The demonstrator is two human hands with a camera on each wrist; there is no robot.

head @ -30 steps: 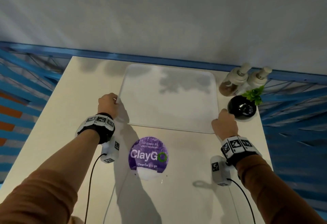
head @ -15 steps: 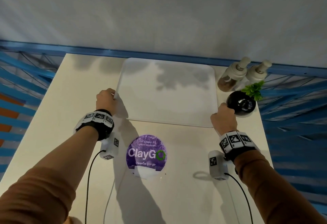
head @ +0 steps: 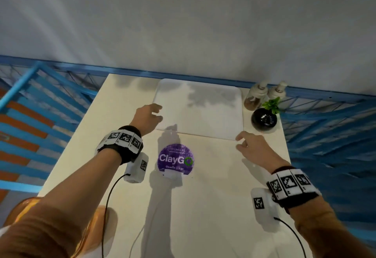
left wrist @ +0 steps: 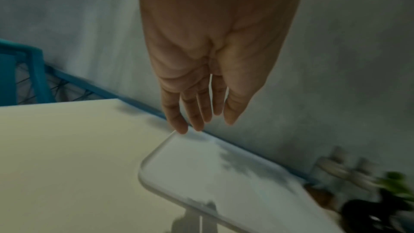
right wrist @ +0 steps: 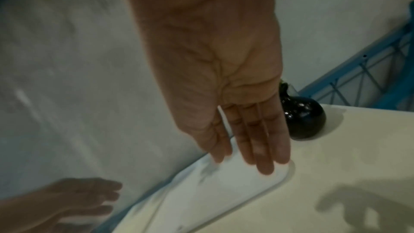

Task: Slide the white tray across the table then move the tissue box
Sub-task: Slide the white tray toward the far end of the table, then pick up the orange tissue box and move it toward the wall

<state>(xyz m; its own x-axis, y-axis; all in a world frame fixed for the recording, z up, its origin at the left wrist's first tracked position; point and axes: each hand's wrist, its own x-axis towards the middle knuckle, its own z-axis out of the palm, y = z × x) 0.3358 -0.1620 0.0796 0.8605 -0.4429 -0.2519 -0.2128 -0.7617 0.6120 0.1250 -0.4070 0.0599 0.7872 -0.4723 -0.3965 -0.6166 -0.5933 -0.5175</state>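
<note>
- The white tray (head: pixel 198 109) lies flat at the far edge of the counter (head: pixel 114 127), its long side against the blue rail (head: pixel 81 70) under the wall; the slide looks finished, judging by where it rests.
- No tissue box shows in any of the three views, so the second half of the task appears not yet begun, and where the box stands cannot be told.
- The left hand (head: pixel 147 118) hovers at the tray's near-left corner, fingers straight and loosely spread, holding nothing; the wrist view shows the palm lifted clear above the tray.
- The right hand (head: pixel 253 147) hangs just off the tray's near-right corner, fingers extended and close together, empty; whether its fingertips (head: pixel 240 138) brush the rim cannot be told from the head view, and the wrist view is blurred.
- Beside the tray's right side stand a round black vase (head: pixel 263 120) with a green sprig (head: pixel 271 105) and two pump bottles (head: pixel 264 94), near the tray but apart from it.
- A purple ClayGo sign (head: pixel 176 159) stands on the counter between the two wrists, nearer the person than the tray.
</note>
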